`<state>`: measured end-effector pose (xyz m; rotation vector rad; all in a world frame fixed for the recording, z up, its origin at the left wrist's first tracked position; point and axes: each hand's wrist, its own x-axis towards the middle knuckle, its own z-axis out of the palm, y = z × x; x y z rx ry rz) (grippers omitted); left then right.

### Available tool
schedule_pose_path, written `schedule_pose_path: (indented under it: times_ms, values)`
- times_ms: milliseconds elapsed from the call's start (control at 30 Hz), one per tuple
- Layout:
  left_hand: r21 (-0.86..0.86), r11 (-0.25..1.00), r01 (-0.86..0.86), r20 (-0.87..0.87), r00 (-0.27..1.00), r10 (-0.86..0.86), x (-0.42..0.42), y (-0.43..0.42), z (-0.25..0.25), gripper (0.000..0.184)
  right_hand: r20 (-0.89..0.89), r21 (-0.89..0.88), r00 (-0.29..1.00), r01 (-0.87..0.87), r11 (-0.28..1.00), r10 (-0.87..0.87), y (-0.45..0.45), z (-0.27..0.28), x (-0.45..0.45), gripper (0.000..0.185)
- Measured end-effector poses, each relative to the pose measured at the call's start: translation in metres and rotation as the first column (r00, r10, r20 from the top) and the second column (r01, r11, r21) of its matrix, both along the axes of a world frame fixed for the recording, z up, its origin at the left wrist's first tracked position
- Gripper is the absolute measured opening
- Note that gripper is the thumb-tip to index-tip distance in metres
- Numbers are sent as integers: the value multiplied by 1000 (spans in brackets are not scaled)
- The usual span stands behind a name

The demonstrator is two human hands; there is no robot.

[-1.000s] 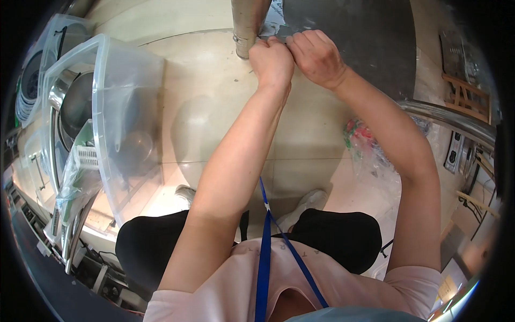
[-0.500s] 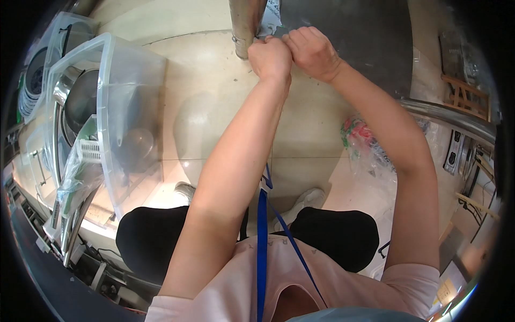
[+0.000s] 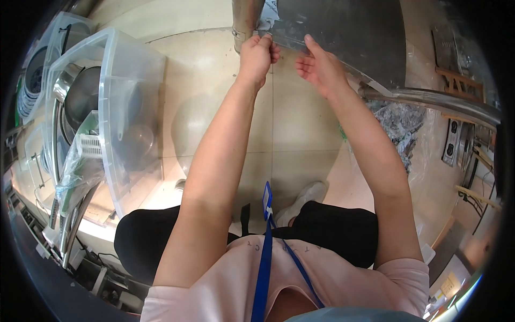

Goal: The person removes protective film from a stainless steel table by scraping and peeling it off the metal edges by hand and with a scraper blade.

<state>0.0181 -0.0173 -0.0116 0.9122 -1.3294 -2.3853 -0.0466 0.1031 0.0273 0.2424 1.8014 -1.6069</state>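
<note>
My left hand (image 3: 256, 60) is closed, fingers curled, at the front corner of a dark grey flat panel (image 3: 343, 37). It lies just beside a round metal leg (image 3: 247, 19); what its fingers hold, if anything, is hidden. To its right, my right hand (image 3: 325, 72) is open, thumb raised and fingers partly bent, just below the panel's front edge. Nothing shows in its grasp. A torn piece of printed whitish film (image 3: 269, 13) clings to the panel's corner next to the leg.
On the left stands a clear plastic bin (image 3: 110, 107) with a dark pan (image 3: 86, 102) and other kitchenware. Crumpled silvery wrapping (image 3: 399, 126) lies on the right, below a horizontal metal tube (image 3: 445, 99). A blue lanyard (image 3: 263, 268) hangs from my neck over the tiled floor (image 3: 225, 123).
My hands were close together at the corner; now they are apart. The right hand has moved right and down and opened. The left hand has shifted slightly left, and more of the panel's front edge shows.
</note>
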Motion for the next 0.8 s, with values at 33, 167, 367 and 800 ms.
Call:
schedule_pose_path:
  times_ms: [33,167,367,800]
  values:
    - [-9,1000,0,-2,1000,0,0,0,0,19,123,-124,992,16,992,-1,-2,-5,0,30]
    - [-30,999,-37,3,999,37,0,0,2,18,201,-346,979,41,937,31,-14,-19,2,22]
    - [-105,988,-114,83,989,123,-6,7,13,19,364,-212,924,202,956,-115,-26,-15,-2,10]
    - [-111,993,-33,185,981,54,-11,2,22,20,423,-213,866,380,900,-265,-33,-20,-1,7]
